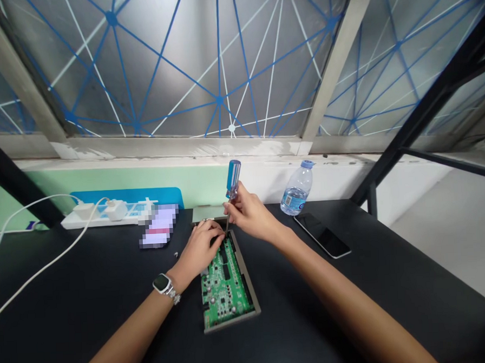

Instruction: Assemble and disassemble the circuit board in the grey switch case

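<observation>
A green circuit board (227, 288) lies in a grey metal tray on the black table (90, 298). My right hand (250, 214) is closed round a blue-handled screwdriver (232, 183), held upright with its tip down at the board's far end. My left hand (201, 246), with a watch on the wrist, rests on the far end of the board, its fingers curled and pinched near the screwdriver tip. Whatever those fingers hold is too small to see.
A small screw (176, 255) lies left of the board. A water bottle (296, 189) and a dark phone (322, 235) sit to the right. A white power strip (106, 213) with plugs and white cables runs along the back left. A grey plate (207, 213) lies behind the hands.
</observation>
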Demonstrator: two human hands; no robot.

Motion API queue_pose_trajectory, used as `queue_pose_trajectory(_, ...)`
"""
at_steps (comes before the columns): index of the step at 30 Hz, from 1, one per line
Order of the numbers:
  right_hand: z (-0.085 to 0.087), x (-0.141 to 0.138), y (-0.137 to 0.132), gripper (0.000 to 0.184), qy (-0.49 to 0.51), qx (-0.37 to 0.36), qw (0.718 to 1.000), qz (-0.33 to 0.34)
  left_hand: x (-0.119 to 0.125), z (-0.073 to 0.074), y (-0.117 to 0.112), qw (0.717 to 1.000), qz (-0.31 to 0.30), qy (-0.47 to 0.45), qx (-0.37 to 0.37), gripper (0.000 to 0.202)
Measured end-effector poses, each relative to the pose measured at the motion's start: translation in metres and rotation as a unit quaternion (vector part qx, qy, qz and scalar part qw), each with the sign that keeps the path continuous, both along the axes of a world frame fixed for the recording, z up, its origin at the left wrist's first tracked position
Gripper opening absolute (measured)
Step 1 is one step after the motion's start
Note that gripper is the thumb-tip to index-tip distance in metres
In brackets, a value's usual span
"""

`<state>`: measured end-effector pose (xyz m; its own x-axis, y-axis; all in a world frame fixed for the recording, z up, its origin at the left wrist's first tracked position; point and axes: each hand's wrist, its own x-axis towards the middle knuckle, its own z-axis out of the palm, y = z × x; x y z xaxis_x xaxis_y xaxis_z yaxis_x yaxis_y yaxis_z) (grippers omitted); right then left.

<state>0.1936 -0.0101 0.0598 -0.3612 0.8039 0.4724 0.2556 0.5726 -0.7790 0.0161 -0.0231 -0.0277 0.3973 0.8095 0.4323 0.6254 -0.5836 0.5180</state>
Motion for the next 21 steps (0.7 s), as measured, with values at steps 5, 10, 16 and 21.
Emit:
queue_pose_trajectory(5,-0.001,0.000,0.001,0.016,-0.012,0.002,1.000,0.003,0.001,0.000,-0.001,1.000,0.004,0.000,0.003,0.020)
queue_pose_trajectory(10,-0.002,0.001,0.002,0.015,-0.024,-0.002,1.000,0.008,0.003,0.007,0.000,0.997,-0.001,-0.081,-0.001,0.011)
queue_pose_trajectory(16,-0.003,0.001,0.004,0.010,-0.005,-0.010,1.000,0.018,0.012,0.022,0.001,0.979,-0.014,-0.189,-0.075,0.013)
queue_pose_trajectory(21,-0.004,0.000,0.004,0.011,0.017,-0.039,0.999,0.033,0.019,0.018,0.005,0.954,-0.018,-0.271,-0.128,0.017)
